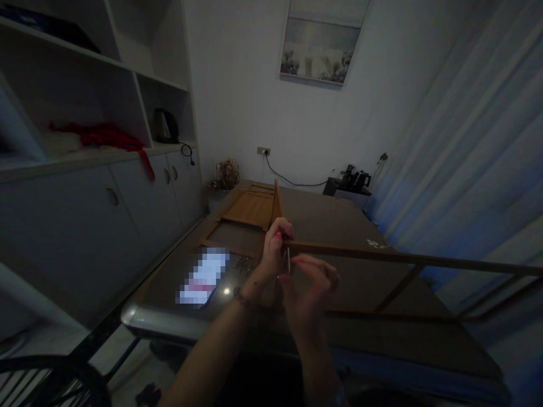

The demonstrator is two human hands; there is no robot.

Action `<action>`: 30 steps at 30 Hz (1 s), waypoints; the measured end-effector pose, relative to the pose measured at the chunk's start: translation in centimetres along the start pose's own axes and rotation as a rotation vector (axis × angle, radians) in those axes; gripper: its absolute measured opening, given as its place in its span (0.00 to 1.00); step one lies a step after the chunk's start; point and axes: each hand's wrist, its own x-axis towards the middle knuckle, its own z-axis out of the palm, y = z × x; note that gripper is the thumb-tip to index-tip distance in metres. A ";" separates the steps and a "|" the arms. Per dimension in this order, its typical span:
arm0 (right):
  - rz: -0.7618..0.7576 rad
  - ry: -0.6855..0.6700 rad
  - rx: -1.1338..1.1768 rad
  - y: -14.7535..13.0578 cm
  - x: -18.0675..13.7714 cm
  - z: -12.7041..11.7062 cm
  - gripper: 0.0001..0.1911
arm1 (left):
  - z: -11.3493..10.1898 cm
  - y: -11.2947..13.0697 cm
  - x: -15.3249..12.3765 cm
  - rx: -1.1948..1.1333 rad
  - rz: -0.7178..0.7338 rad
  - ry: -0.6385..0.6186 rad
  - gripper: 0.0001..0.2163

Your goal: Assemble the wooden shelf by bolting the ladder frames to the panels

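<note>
My left hand (274, 246) is closed around the end of a long wooden frame (356, 251), which stretches off to the right. A thin, shiny metal rod (289, 261) stands upright just below that end. My right hand (311, 285) has its forefinger and thumb at the rod in a pinch; blur hides the exact contact and the rod's kind. Left of my wrists, a small heap of metal hardware (242, 264) lies on the table. Behind it are flat wooden frame pieces (248, 209), with a wooden board (277, 203) standing on edge beside them.
The brown table (322, 212) has a rounded metallic corner (136, 314) at front left. On it lies a bright, pixelated sheet or screen (206, 277). A black chair (51, 367) is at lower left, cabinets (139, 198) along the left, and a curtain (475, 141) at right.
</note>
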 end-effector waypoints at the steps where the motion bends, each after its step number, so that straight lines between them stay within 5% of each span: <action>1: -0.081 0.001 -0.063 0.1 0.3 -0.1 0.10 | 0.0 0.0 0.0 -0.001 0.000 0.001 0.18; 7: -0.357 -0.071 -0.049 1.1 1.6 -0.5 0.08 | 0.2 0.2 0.0 -0.008 -0.010 0.003 0.19; 17: -0.401 -0.187 -0.009 2.8 1.2 -1.1 0.13 | 0.0 0.2 0.0 -0.001 -0.016 0.003 0.19; 22: -0.236 -0.252 0.187 1.9 2.5 -1.1 0.01 | 0.0 0.2 0.0 -0.005 -0.006 -0.004 0.19; 27: 0.122 -0.237 0.423 0.7 3.1 -0.6 0.12 | 0.1 0.8 -0.2 0.005 -0.053 0.011 0.21; 30: 0.182 -0.268 0.450 0.5 3.0 -0.7 0.12 | -0.1 0.8 -0.2 0.014 -0.077 -0.007 0.21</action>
